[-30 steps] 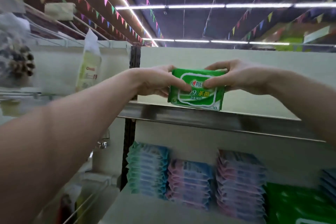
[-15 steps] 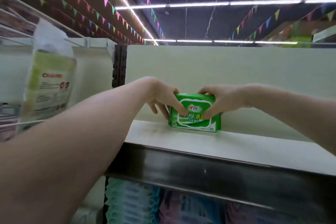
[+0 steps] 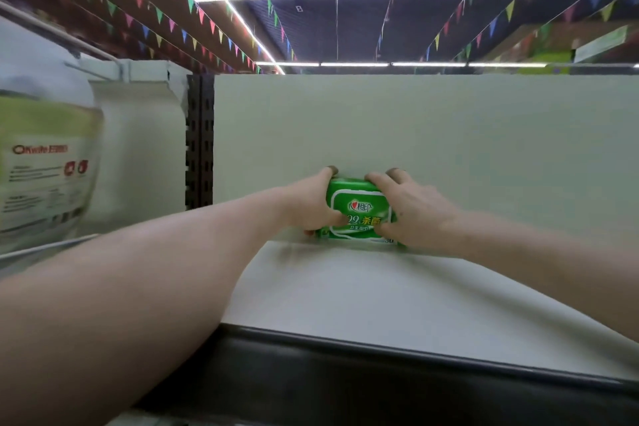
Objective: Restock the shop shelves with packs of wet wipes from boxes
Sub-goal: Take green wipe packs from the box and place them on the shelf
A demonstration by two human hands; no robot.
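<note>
I hold the green pack of wipes (image 3: 359, 214) with both hands. My left hand (image 3: 311, 207) wraps its left end and my right hand (image 3: 415, 214) wraps its right end. My fingers curl over the top and my thumbs press on the front. The pack stands on its long edge at the very back of the white shelf (image 3: 380, 294), right by the back wall (image 3: 415, 135). I cannot tell if it touches the wall. I think the pack is light and squishy, with a smooth, slippery skin, so the two short ends are the best places to hold, and a soft squeeze is enough. It may flop over when let go, because that edge is thin. The shelf has lots of room in front and to the right. On the left are a black post (image 3: 199, 142) with holes and a big hanging bag (image 3: 45, 166), close to my left arm. The dark front edge (image 3: 380, 373) of the shelf sits under my arms.
</note>
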